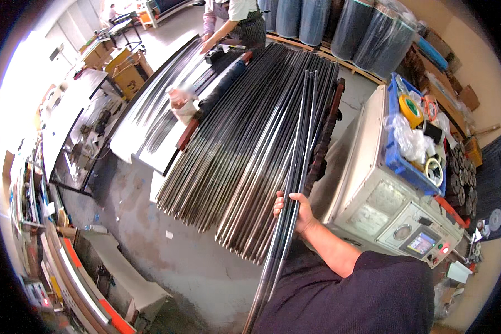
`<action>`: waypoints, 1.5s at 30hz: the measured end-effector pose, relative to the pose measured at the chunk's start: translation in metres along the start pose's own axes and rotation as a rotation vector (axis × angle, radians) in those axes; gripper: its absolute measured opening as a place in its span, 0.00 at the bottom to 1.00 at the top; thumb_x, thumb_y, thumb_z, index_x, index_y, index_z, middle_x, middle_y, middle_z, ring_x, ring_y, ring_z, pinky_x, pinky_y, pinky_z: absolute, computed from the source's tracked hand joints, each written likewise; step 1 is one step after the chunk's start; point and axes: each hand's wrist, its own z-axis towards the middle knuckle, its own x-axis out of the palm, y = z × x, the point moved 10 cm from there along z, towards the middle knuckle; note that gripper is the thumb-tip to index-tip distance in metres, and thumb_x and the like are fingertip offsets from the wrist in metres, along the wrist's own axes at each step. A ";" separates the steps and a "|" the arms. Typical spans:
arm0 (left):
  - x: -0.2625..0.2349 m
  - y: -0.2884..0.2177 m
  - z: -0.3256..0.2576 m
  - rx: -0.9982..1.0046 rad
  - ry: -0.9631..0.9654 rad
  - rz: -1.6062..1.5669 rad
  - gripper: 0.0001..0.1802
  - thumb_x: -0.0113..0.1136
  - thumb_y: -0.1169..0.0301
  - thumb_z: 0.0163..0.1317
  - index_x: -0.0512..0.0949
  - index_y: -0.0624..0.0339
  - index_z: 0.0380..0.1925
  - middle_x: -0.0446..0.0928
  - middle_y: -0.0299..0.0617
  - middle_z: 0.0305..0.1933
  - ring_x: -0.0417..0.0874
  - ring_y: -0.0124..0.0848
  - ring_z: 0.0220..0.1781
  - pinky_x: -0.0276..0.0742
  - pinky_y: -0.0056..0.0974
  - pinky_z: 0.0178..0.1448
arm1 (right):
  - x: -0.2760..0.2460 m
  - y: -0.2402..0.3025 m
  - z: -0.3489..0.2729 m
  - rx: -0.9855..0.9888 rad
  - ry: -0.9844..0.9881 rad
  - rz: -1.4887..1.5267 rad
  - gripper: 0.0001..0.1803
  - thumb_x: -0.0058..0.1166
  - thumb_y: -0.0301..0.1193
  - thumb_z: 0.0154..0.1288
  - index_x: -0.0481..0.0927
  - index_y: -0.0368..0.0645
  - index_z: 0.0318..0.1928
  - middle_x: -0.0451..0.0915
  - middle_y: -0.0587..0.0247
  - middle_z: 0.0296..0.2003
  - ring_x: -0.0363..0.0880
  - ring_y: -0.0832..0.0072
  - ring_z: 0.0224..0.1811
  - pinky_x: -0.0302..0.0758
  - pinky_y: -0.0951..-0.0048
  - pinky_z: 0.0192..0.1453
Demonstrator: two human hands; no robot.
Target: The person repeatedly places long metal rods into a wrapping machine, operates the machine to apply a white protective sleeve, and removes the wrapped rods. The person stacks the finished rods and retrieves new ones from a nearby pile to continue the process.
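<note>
My right hand (296, 212) is closed around a small bundle of long, thin dark rods (303, 150). The bundle slants from the lower edge of the view up over the right part of a large pile, its far tips spreading slightly apart. Beneath and left of it lies the pile of similar rods (234, 145), side by side in dense rows, dark at the far end and lighter brownish at the near ends. My left hand is out of view. How many rods I grip cannot be told.
Right of the pile stands a pale machine cabinet (339, 172) with a control screen (421, 242). On it sits a blue crate (394, 139) of tape rolls and plastic. A co-worker (236, 22) bends over a white table (142, 125) behind. Large wrapped rolls (350, 28) stand on a pallet.
</note>
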 end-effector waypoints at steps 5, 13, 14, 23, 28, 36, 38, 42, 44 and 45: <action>-0.020 -0.020 0.073 0.139 0.072 0.128 0.37 0.64 0.73 0.59 0.67 0.57 0.70 0.83 0.55 0.55 0.87 0.51 0.46 0.83 0.45 0.47 | 0.005 0.088 0.066 -0.159 -0.068 0.017 0.25 0.58 0.36 0.59 0.73 0.34 0.54 0.77 0.59 0.37 0.79 0.69 0.40 0.79 0.64 0.51; -0.072 -0.287 0.111 0.096 0.123 0.000 0.18 0.60 0.66 0.57 0.82 0.66 0.44 0.84 0.53 0.33 0.85 0.40 0.36 0.79 0.49 0.40 | -0.015 0.235 0.155 -0.305 -0.111 -0.134 0.30 0.56 0.41 0.60 0.74 0.32 0.58 0.82 0.57 0.38 0.82 0.67 0.37 0.82 0.63 0.47; -0.074 -0.313 0.113 0.097 0.142 0.001 0.18 0.60 0.66 0.57 0.82 0.68 0.43 0.84 0.53 0.33 0.85 0.40 0.37 0.79 0.49 0.40 | -0.017 0.255 0.164 -0.325 -0.120 -0.177 0.30 0.56 0.40 0.60 0.74 0.32 0.57 0.82 0.56 0.37 0.82 0.67 0.37 0.83 0.63 0.47; -0.033 -0.320 0.207 0.213 0.132 0.230 0.57 0.80 0.44 0.38 0.73 0.80 0.59 0.81 0.69 0.52 0.83 0.51 0.59 0.78 0.46 0.63 | -0.029 0.333 0.208 -0.328 -0.156 -0.184 0.28 0.53 0.38 0.61 0.74 0.29 0.57 0.83 0.56 0.36 0.84 0.65 0.35 0.84 0.62 0.44; -0.041 -0.347 0.204 0.200 0.167 0.120 0.41 0.79 0.56 0.42 0.78 0.71 0.54 0.86 0.59 0.44 0.89 0.44 0.48 0.83 0.42 0.53 | -0.027 0.336 0.213 -0.354 -0.122 -0.291 0.27 0.53 0.40 0.63 0.77 0.28 0.54 0.84 0.52 0.40 0.84 0.65 0.37 0.84 0.64 0.45; -0.038 -0.352 0.200 0.250 0.137 0.161 0.32 0.76 0.59 0.45 0.80 0.69 0.48 0.86 0.55 0.37 0.89 0.40 0.41 0.83 0.42 0.45 | -0.022 0.363 0.159 -0.951 -0.629 -0.885 0.33 0.55 0.27 0.67 0.65 0.34 0.71 0.77 0.50 0.62 0.79 0.63 0.59 0.71 0.64 0.69; -0.032 -0.362 0.196 0.163 0.182 0.174 0.32 0.76 0.58 0.45 0.80 0.70 0.47 0.86 0.55 0.36 0.89 0.41 0.41 0.83 0.43 0.45 | -0.011 0.344 0.145 -0.955 -0.879 -1.441 0.38 0.55 0.34 0.71 0.56 0.33 0.75 0.56 0.41 0.75 0.57 0.55 0.77 0.55 0.58 0.79; -0.014 -0.337 0.231 0.301 0.067 0.200 0.32 0.75 0.57 0.43 0.81 0.69 0.44 0.86 0.56 0.35 0.89 0.46 0.41 0.83 0.46 0.47 | -0.019 0.332 0.152 -0.762 -1.089 -2.150 0.40 0.43 0.47 0.77 0.51 0.37 0.78 0.42 0.37 0.78 0.38 0.46 0.82 0.40 0.52 0.84; -0.016 -0.335 0.226 0.233 0.076 0.219 0.32 0.73 0.58 0.41 0.81 0.68 0.45 0.86 0.56 0.35 0.89 0.46 0.41 0.83 0.46 0.48 | -0.006 0.325 0.149 -0.909 -1.129 -2.301 0.36 0.43 0.45 0.77 0.54 0.44 0.78 0.47 0.41 0.78 0.42 0.47 0.82 0.41 0.45 0.83; -0.017 -0.339 0.225 0.236 0.122 0.204 0.33 0.72 0.58 0.41 0.81 0.68 0.47 0.86 0.57 0.35 0.89 0.47 0.40 0.83 0.46 0.48 | 0.002 0.319 0.154 -0.806 -1.133 -2.431 0.34 0.40 0.45 0.78 0.53 0.49 0.79 0.49 0.48 0.79 0.43 0.51 0.82 0.38 0.42 0.82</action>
